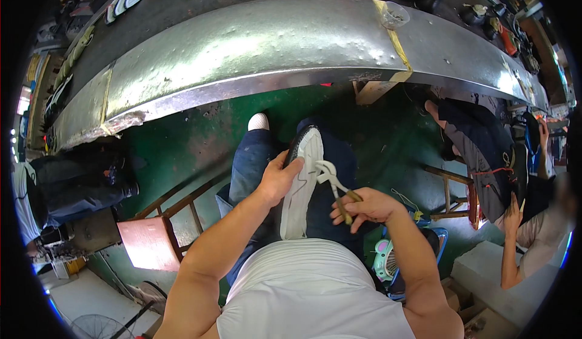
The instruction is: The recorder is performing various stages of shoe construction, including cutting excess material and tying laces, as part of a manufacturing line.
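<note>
On my lap lies a shoe (300, 187), its pale underside turned up and its black upper showing along the left edge near the toe. Wavy dark lines run along that underside. My left hand (281, 176) is closed round the shoe's left side, with the thumb on the edge of the underside. A pair of lasting pincers (327, 174) sits at the shoe's right edge, its pale metal head close to the underside. My right hand (366, 208) holds the pincers by their handles, which are spread somewhat apart. Whether the jaws grip the upper is too small to tell.
Ahead runs a long metal-covered bench (242, 42) with a small clear cup (395, 15) on it. Wooden stools stand at left (150, 242) and right (476, 199). A green fan (384, 259) is by my right elbow. Another person (536, 236) works at the right.
</note>
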`<state>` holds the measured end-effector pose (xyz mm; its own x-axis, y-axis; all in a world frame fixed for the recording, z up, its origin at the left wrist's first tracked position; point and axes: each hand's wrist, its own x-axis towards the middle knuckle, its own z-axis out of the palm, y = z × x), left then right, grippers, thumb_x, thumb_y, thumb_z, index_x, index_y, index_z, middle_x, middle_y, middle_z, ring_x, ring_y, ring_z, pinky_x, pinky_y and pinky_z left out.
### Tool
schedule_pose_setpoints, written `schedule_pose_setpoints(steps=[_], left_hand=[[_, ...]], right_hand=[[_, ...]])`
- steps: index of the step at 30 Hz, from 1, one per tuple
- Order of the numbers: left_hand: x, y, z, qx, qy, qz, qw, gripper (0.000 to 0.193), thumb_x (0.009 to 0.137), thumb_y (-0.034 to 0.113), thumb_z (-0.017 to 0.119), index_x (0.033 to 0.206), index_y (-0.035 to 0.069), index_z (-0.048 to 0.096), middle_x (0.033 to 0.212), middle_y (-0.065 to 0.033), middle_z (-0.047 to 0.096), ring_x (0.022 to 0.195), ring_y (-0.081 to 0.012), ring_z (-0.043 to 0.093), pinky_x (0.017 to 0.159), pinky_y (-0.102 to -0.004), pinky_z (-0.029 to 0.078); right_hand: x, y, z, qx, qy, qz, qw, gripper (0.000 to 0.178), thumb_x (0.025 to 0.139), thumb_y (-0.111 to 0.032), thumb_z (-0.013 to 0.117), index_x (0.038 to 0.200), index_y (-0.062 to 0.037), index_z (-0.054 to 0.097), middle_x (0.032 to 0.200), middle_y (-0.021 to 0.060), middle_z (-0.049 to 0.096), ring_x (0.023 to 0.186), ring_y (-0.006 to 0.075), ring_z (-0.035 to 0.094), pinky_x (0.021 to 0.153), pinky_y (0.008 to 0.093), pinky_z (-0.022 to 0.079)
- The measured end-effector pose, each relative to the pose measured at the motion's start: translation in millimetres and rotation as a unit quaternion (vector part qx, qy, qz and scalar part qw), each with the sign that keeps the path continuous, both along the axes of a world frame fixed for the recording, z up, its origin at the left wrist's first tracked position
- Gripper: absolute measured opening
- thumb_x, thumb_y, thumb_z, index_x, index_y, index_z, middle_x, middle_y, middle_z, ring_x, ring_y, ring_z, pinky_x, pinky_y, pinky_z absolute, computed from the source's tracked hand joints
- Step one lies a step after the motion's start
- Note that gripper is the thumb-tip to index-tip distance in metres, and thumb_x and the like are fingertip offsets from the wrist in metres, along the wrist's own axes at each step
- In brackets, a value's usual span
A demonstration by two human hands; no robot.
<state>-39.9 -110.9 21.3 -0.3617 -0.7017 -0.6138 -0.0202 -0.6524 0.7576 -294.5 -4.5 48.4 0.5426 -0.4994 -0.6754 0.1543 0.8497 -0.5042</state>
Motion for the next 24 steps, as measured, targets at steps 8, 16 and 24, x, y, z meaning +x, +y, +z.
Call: schedule_pose_setpoints(steps=[8,16,24], left_hand=[[2.5,-4.0,5.8,0.004,-0.025,-0.056,0.998,0.048,0.094,0.025,0.066,0.133,0.001,0.056,0.11,-0.009,0.067,0.098,-0.0174,0.064,0.087,-0.0332,0.052],[10.2,-19.0,17.4,0.043,0.006,-0.106,0.993,0.048,0.092,0.02,0.069,0.133,0.0,0.054,0.116,-0.0112,0.067,0.104,-0.0198,0.065,0.093,-0.0355,0.052],[15.7,-28.7,1.1,0.065,-0.013,-0.167,0.984,0.039,0.092,0.022,0.07,0.126,0.008,0.058,0.11,-0.0053,0.069,0.094,-0.0153,0.067,0.074,-0.0298,0.053]], right_hand=[[31.5,-65.9,31.3,-0.316,0.36,0.161,0.863,0.041,0.105,-0.035,0.047,0.093,0.0022,0.06,0.075,0.0121,0.065,0.063,0.0218,0.063,0.065,0.0371,0.05],[28.0,-45.3,38.5,-0.253,0.333,0.101,0.903,0.031,0.1,-0.028,0.056,0.091,0.0019,0.061,0.078,0.0175,0.066,0.071,0.0346,0.066,0.07,0.0398,0.052],[33.1,13.6,42.1,-0.438,0.336,0.258,0.793,0.051,0.093,-0.017,0.062,0.137,0.0056,0.051,0.119,0.0292,0.063,0.106,0.0399,0.062,0.096,0.041,0.049]])
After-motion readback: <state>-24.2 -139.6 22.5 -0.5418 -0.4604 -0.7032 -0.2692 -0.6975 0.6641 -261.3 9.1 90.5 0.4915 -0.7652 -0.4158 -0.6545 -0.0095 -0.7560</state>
